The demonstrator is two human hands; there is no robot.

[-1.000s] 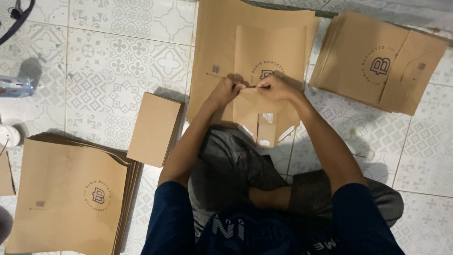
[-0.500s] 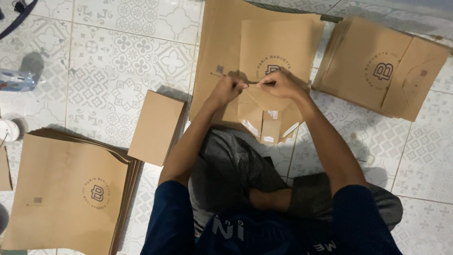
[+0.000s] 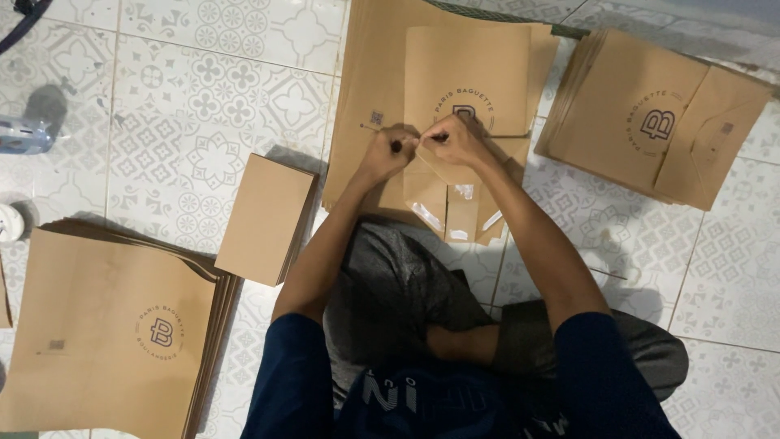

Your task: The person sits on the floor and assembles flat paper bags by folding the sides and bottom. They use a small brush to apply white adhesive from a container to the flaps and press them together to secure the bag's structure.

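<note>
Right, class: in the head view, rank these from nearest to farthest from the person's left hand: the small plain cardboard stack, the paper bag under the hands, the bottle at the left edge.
1. Paper bag, directly under the left hand.
2. Small cardboard stack, lower left of it.
3. Bottle, far left edge.

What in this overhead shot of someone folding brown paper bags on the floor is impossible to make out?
- What the left hand and right hand pinch: a thin dark item, too small, covered by the fingers.
- Bag under the hands: its middle is hidden by both fists.
- Stack at lower left: cut off by the frame's bottom edge.
- Bluish object at the left edge: blurred and cropped.
- Sheet count in the right stack: edges too fine.
</note>
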